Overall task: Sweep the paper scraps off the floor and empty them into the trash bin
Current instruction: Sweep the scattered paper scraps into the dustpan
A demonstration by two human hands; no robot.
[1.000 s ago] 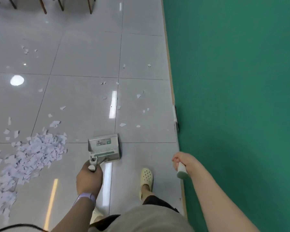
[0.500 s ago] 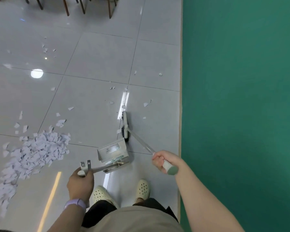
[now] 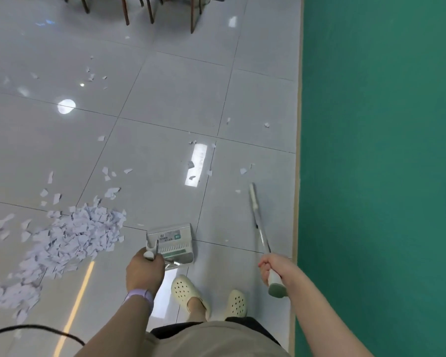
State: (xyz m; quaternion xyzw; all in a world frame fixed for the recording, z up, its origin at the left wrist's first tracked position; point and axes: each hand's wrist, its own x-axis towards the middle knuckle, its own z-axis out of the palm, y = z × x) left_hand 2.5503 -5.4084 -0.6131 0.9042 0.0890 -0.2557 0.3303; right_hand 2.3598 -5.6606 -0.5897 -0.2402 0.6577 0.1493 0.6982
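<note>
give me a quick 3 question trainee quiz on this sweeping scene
1. True or false: the dustpan already holds paper scraps.
2. Which hand grips the broom handle? A) left B) right
3. Fill in: the big scrap pile lies to the ____ of the dustpan.

Key:
1. False; its pan looks bare.
2. B, the right hand; the left hand holds the dustpan's handle.
3. left

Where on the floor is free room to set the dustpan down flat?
Free: tiles between the dustpan and the green wall, near the broom, hold few scraps; likewise the tile toward the chair legs. Crowded: the scrap pile left of the dustpan.
</note>
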